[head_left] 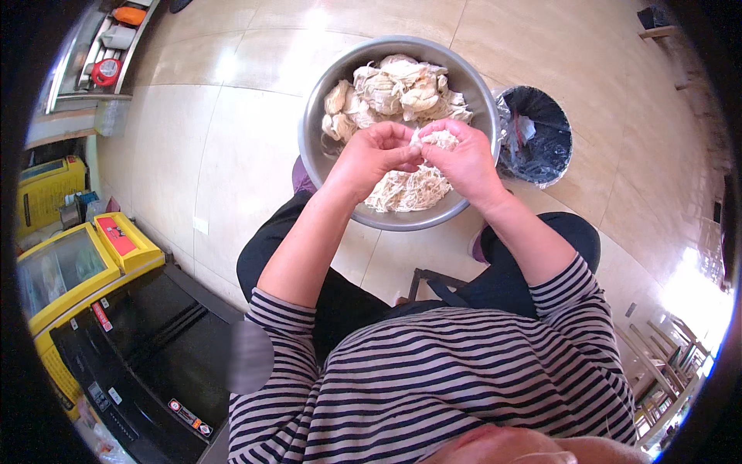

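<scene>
Both hands meet over the near half of the steel bowl point(321, 166), centre-top of frame. Left hand point(371, 155) and right hand point(464, 158) are pinched together on 1 pale meat piece point(437, 139); it sits right between the fingertips, partly hidden by the right hand's fingers. So each grip is closed on that same piece, thumbs and fingers pressed in from either side.

Directly under the hands, at the bowl's near edge: 1 heap of fine shreds point(410, 189), touching the bowl wall. At the far side of the bowl: a pile of whole chunks point(394, 89), several pieces, exact count not readable since they overlap. Shreds and chunks lie apart, hands between them.

1 bowl, resting on the tiled floor point(232, 139) between the person's knees. 1 bin with black liner point(541, 139) just right of the bowl, near but not clearly touching. Left edge of frame: 1 yellow-framed chest freezer point(66, 267) and 1 black cabinet point(154, 348) below it. The person wears a striped top point(433, 379), sleeves pushed up above the elbows.
</scene>
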Demonstrator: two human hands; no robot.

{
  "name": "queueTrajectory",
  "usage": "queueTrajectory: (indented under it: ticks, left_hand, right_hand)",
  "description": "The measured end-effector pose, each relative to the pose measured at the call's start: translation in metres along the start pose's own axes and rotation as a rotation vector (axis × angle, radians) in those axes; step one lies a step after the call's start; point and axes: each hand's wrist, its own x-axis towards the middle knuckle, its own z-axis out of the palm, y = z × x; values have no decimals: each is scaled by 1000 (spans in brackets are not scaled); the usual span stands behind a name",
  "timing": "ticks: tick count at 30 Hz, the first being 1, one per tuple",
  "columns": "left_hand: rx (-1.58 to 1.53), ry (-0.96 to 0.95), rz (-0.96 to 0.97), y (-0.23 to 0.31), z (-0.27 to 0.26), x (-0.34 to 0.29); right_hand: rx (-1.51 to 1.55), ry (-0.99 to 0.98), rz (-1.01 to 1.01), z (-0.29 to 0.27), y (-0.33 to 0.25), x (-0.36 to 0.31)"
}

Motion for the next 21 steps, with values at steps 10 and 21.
queueTrajectory:
  ticks: [10,21]
  left_hand:
    - [18,-21,43,-4,-6,1]
    - [59,-63,15,-6,3,-2]
  right_hand:
    - [-112,-30,4,-3,-1,-3]
    - [-139,-32,33,-6,-3,-13]
